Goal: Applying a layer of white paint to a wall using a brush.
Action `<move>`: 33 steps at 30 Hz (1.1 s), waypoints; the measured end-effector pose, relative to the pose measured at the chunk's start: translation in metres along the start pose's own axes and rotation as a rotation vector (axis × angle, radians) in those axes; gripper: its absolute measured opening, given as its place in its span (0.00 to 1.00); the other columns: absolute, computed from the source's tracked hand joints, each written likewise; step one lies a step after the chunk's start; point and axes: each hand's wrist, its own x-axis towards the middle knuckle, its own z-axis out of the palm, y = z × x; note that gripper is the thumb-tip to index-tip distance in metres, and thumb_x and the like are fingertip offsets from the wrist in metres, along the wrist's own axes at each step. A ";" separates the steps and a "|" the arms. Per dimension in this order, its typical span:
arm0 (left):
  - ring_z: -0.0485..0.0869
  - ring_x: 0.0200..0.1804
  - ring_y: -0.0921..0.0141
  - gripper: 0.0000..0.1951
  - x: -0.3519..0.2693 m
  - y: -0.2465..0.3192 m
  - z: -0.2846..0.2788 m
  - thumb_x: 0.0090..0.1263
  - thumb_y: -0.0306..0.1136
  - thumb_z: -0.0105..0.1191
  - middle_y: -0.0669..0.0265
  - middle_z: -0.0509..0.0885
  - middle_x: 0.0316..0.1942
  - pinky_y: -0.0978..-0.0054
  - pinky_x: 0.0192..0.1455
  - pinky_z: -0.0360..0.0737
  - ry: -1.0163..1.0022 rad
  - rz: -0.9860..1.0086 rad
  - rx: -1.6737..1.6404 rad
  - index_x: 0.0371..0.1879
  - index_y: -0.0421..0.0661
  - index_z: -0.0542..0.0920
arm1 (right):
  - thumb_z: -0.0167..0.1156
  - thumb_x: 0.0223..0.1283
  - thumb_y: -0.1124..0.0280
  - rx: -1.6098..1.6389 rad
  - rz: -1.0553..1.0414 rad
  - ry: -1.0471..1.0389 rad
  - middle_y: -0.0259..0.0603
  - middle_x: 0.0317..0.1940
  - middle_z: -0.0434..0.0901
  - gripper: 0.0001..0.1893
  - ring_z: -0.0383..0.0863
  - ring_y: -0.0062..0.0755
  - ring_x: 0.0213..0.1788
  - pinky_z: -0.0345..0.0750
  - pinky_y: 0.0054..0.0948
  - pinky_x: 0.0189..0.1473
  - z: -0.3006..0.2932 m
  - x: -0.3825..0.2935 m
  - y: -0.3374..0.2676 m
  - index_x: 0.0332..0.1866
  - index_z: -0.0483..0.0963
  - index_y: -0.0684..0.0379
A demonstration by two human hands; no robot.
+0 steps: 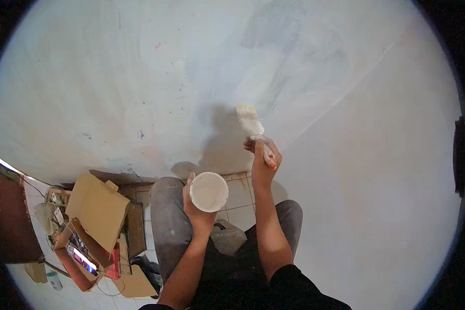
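Observation:
My right hand (264,161) grips a flat paintbrush (251,123) by its handle, which is smeared white and shows red near the end. The pale bristles point up and left, at or close to the wall (166,89); I cannot tell whether they touch it. Around a white round tub (209,192) curls my left hand (197,217), holding it above my lap. Whitish paint fills part of the tub. Grey damp-looking patches and small blue, green and red specks mark the wall ahead of the brush.
A second wall (372,174) meets the first in a corner on the right. At lower left, an opened cardboard box (97,209) holds assorted items, with a bottle (54,280) nearby. Tiled floor (238,193) shows between my knees, beside a grey object (228,237).

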 end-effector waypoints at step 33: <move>0.77 0.55 0.55 0.39 0.005 -0.011 -0.006 0.47 0.26 0.70 0.56 0.78 0.54 0.61 0.57 0.75 -0.114 0.335 0.204 0.63 0.42 0.69 | 0.58 0.62 0.57 0.175 0.006 -0.028 0.42 0.31 0.76 0.17 0.75 0.31 0.20 0.73 0.25 0.19 -0.078 -0.071 -0.110 0.40 0.70 0.63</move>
